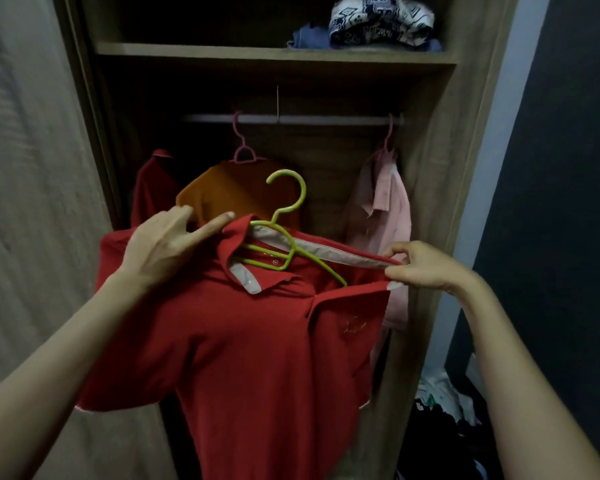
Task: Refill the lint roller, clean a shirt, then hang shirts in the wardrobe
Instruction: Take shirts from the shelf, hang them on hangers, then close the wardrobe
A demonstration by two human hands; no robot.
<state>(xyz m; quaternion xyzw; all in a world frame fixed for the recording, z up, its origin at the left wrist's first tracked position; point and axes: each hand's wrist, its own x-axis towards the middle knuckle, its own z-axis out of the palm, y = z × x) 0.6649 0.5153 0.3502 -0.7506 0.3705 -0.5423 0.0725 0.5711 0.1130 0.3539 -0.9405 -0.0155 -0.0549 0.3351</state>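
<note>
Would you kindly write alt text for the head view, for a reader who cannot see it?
Two bare hands hold a red polo shirt on a green hanger before an open wardrobe: the left hand at one shoulder, the right hand pinching the collar. Orange and pink shirts hang on the rail behind.

red shirt [257, 358] hem cut off below, green hanger's [288, 202] left arm hidden inside its collar

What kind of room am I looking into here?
Most likely a bedroom, facing an open wooden wardrobe: shirts hang from its rail, folded clothes sit on the shelf above, and more clothing lies heaped on the floor beside it.
</note>
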